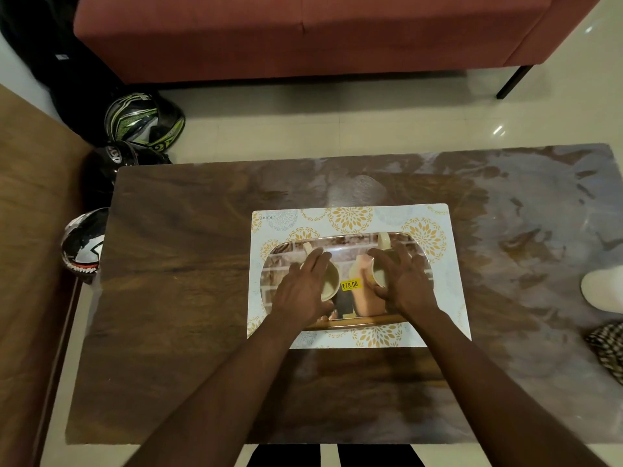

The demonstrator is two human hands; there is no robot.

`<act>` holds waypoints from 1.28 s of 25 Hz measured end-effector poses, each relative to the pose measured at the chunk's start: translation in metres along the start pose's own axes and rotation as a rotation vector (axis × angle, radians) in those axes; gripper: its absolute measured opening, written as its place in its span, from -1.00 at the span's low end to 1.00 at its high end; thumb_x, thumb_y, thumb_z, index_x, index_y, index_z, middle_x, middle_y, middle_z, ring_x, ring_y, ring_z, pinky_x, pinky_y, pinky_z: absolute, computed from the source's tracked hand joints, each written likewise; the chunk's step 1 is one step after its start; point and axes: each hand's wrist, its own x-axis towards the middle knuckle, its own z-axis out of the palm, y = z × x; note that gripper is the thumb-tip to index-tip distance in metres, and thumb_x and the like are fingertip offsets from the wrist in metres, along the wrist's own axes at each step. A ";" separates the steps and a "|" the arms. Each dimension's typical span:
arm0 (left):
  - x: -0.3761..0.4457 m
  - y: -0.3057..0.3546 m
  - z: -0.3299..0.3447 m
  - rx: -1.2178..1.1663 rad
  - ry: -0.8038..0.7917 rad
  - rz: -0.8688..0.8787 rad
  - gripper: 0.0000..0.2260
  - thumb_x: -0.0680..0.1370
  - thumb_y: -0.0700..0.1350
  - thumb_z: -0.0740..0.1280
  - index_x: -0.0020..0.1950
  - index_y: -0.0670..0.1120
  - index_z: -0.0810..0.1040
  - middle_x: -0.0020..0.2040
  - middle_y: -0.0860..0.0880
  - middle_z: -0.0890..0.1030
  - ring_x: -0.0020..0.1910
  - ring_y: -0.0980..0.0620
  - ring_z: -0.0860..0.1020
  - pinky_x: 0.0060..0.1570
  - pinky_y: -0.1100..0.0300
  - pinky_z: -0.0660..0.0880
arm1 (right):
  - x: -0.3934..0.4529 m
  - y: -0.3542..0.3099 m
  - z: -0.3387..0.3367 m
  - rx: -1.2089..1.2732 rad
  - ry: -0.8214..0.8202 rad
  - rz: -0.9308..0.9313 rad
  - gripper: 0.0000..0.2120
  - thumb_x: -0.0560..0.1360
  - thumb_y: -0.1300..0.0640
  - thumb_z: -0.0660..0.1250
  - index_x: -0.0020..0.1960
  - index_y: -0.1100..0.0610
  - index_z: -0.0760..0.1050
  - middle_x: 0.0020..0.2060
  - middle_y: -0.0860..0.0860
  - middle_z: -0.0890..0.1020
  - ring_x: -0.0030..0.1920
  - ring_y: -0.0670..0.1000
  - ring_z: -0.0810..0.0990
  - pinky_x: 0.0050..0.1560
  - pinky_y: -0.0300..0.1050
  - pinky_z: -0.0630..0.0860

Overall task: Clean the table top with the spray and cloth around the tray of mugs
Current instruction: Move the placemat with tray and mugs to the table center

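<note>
Down at the left of the head view, three motorcycle helmets lie on the floor beside the table: a green and black helmet (145, 121) farthest off, a dark helmet (114, 166) just at the table's far left corner, and a white and black helmet (84, 246) with a toothed pattern touching the left edge. A white object (603, 291) and a checked cloth (608, 348) sit at the right edge of the table, both cut off by the frame, well apart from the hands; whether the white object is the spray I cannot tell. Nothing lies between the arms and the tray. The tray (354, 217), white-bordered with yellow flower prints and a yellow price sticker (350, 284) at its middle, lies flat near the centre of the table, and two cream mugs stand on it side by side. The left hand (303, 291) lies over the left mug (328, 281) with fingers curved round its rim, and the right hand (401, 281) covers the right mug (379, 274) in the same way, fingers spread and bent about it; both grips appear closed on the mugs. The table top (188, 264) is dark wood grain, with a pale smeared sheen across its right half. Beyond it stand cream floor tiles and a red sofa (303, 35) on dark legs.
</note>
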 end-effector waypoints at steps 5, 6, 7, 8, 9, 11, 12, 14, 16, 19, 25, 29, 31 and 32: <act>0.005 -0.004 -0.007 0.171 -0.017 0.042 -0.18 0.43 0.03 0.48 0.56 -0.01 0.10 0.61 0.02 0.07 0.43 -0.21 0.30 0.28 -0.07 0.40 | -0.001 -0.006 -0.001 -0.020 -0.006 0.023 -0.37 0.37 0.03 0.49 0.38 -0.10 0.34 0.44 0.15 0.23 0.30 0.32 0.29 0.08 0.17 0.47; 0.004 -0.003 -0.003 0.154 -0.002 0.025 -0.21 0.45 0.06 0.45 0.56 0.00 0.10 0.62 0.01 0.01 0.46 -0.21 0.26 0.33 -0.11 0.34 | -0.003 -0.006 0.000 -0.031 0.003 0.022 -0.36 0.38 0.00 0.48 0.40 -0.11 0.32 0.46 0.16 0.22 0.33 0.34 0.27 0.12 0.22 0.45; 0.002 -0.002 0.003 0.116 0.041 0.006 -0.25 0.47 0.11 0.40 0.55 0.03 0.11 0.62 0.01 -0.04 0.50 -0.20 0.20 0.38 -0.16 0.26 | -0.005 -0.006 0.002 -0.054 0.046 0.015 -0.36 0.39 -0.06 0.45 0.42 -0.11 0.30 0.47 0.17 0.21 0.36 0.37 0.25 0.17 0.30 0.40; 0.000 0.001 0.007 0.065 0.114 -0.014 -0.29 0.48 0.16 0.35 0.55 0.06 0.13 0.63 0.01 -0.07 0.53 -0.18 0.14 0.42 -0.22 0.18 | -0.007 -0.006 0.004 -0.088 0.110 0.006 -0.36 0.43 -0.16 0.37 0.44 -0.10 0.27 0.48 0.18 0.20 0.39 0.39 0.22 0.21 0.37 0.32; 0.000 0.003 0.011 0.015 0.199 -0.036 -0.31 0.48 0.21 0.31 0.54 0.08 0.14 0.63 0.01 -0.07 0.55 -0.16 0.10 0.43 -0.26 0.13 | -0.008 -0.006 0.006 -0.128 0.173 -0.004 -0.37 0.47 -0.25 0.25 0.48 -0.11 0.22 0.50 0.17 0.18 0.43 0.36 0.17 0.25 0.40 0.22; 0.006 0.006 0.018 -0.025 0.283 -0.093 -0.29 0.48 0.28 0.26 0.56 0.09 0.13 0.63 -0.01 -0.04 0.58 -0.15 0.06 0.43 -0.28 0.10 | -0.007 -0.008 0.011 -0.178 0.260 -0.027 -0.40 0.53 -0.28 0.04 0.51 -0.09 0.14 0.52 0.12 0.14 0.49 0.24 0.10 0.34 0.39 0.09; 0.010 0.006 0.021 -0.023 0.266 -0.127 -0.28 0.48 0.30 0.25 0.57 0.09 0.11 0.63 -0.03 -0.04 0.58 -0.15 0.04 0.44 -0.27 0.09 | -0.006 -0.010 0.013 -0.180 0.277 -0.045 -0.42 0.56 -0.25 0.01 0.52 -0.06 0.14 0.52 0.10 0.14 0.50 0.19 0.10 0.38 0.36 0.09; 0.013 0.004 0.029 -0.028 0.226 -0.177 -0.27 0.50 0.31 0.24 0.58 0.06 0.11 0.63 -0.08 0.00 0.58 -0.18 0.06 0.45 -0.23 0.11 | -0.004 -0.013 0.019 -0.167 0.276 -0.062 -0.45 0.58 -0.22 -0.01 0.51 -0.01 0.17 0.50 0.09 0.19 0.49 0.16 0.14 0.38 0.31 0.15; 0.012 0.003 0.035 -0.064 0.260 -0.192 -0.32 0.52 0.26 0.25 0.56 0.02 0.18 0.61 -0.13 0.10 0.56 -0.20 0.14 0.46 -0.17 0.14 | -0.003 -0.015 0.023 -0.152 0.242 -0.044 -0.45 0.61 -0.21 -0.10 0.51 0.01 0.17 0.49 0.08 0.23 0.48 0.16 0.18 0.38 0.28 0.15; 0.012 0.005 0.038 -0.067 0.302 -0.208 -0.35 0.51 0.24 0.23 0.53 -0.01 0.25 0.58 -0.15 0.17 0.54 -0.20 0.18 0.45 -0.14 0.17 | -0.004 -0.014 0.028 -0.150 0.234 -0.029 -0.45 0.61 -0.20 -0.12 0.52 0.02 0.14 0.50 0.08 0.21 0.48 0.16 0.16 0.38 0.26 0.13; 0.014 0.006 0.041 0.017 0.335 -0.213 -0.31 0.47 0.30 0.09 0.51 -0.04 0.29 0.54 -0.19 0.27 0.49 -0.23 0.28 0.39 -0.18 0.29 | -0.004 -0.011 0.030 -0.163 0.220 -0.032 -0.44 0.59 -0.17 -0.05 0.54 0.02 0.05 0.53 0.07 0.12 0.50 0.15 0.10 0.39 0.24 0.03; 0.017 0.006 0.043 0.015 0.341 -0.186 -0.31 0.45 0.29 0.11 0.51 -0.02 0.27 0.54 -0.17 0.27 0.50 -0.22 0.26 0.40 -0.17 0.26 | -0.003 -0.008 0.028 -0.179 0.221 -0.022 -0.43 0.58 -0.17 -0.10 0.54 0.02 0.06 0.52 0.07 0.13 0.49 0.15 0.12 0.38 0.23 0.03; 0.016 0.004 0.045 0.017 0.351 -0.166 -0.32 0.46 0.29 0.13 0.51 -0.01 0.28 0.54 -0.16 0.27 0.50 -0.21 0.27 0.41 -0.16 0.25 | -0.003 -0.006 0.029 -0.181 0.227 -0.036 -0.42 0.58 -0.18 -0.07 0.53 0.02 0.07 0.52 0.08 0.15 0.49 0.16 0.12 0.38 0.24 0.06; 0.015 0.002 0.046 0.011 0.352 -0.162 -0.32 0.46 0.30 0.13 0.51 0.01 0.27 0.54 -0.15 0.26 0.50 -0.20 0.26 0.42 -0.17 0.23 | -0.003 -0.006 0.030 -0.173 0.225 -0.042 -0.41 0.57 -0.20 -0.05 0.53 0.02 0.08 0.52 0.07 0.16 0.49 0.16 0.11 0.38 0.24 0.07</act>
